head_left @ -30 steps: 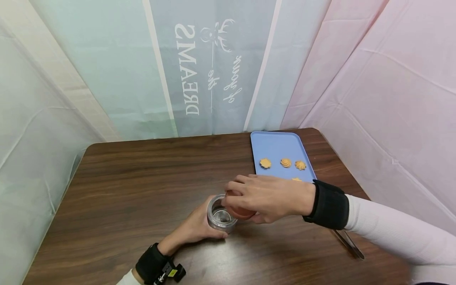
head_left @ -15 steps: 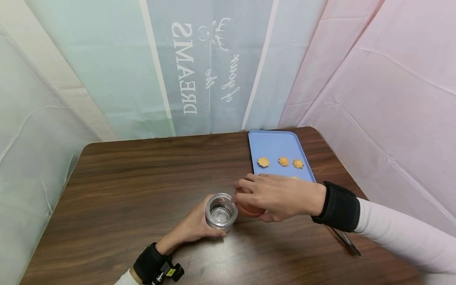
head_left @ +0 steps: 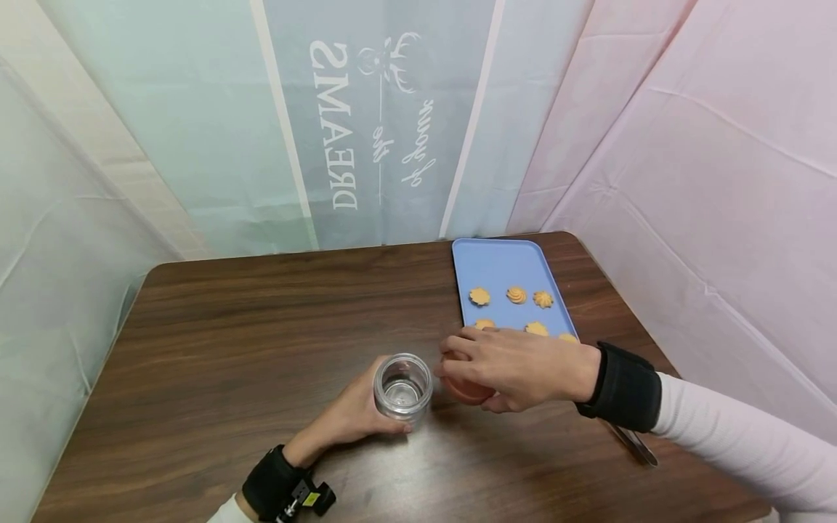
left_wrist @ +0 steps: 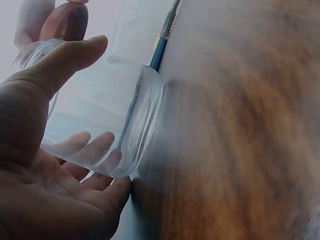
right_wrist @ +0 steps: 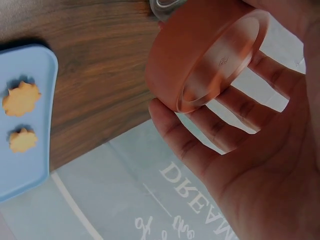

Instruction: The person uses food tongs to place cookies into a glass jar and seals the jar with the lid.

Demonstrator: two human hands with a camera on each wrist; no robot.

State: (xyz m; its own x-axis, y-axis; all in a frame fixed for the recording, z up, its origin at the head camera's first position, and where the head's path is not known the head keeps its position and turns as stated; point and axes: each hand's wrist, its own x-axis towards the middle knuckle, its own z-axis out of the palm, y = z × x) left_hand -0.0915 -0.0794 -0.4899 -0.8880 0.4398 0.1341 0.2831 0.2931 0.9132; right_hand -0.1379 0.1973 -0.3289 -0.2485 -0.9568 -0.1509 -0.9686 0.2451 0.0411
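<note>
The lid has come off the jar and moved away to the right: a second ago it sat over the jar's rim, and now it is just beside the jar, low over the table, with the jar's mouth fully uncovered. The right hand grips the orange lid from above, fingers curled round its edge; the right wrist view shows the lid held between fingertips and thumb, its hollow underside facing the palm. The left hand is clamped round the clear glass jar, which stands upright on the table near the front middle; the left wrist view shows the thumb and fingers wrapped about the jar. The jar looks empty. With the lid clear, the jar stands open, and it seems the opening step is done.

The table is dark wood grain. At its far right lies a blue tray bearing small golden cookies in two rows, the nearer row just beyond the right hand. A pair of metal tongs lies on the table under the right forearm, partly hidden. Pale cloth hangs round the table: pink on the right, and mint and grey at the back, with mirrored white lettering.
</note>
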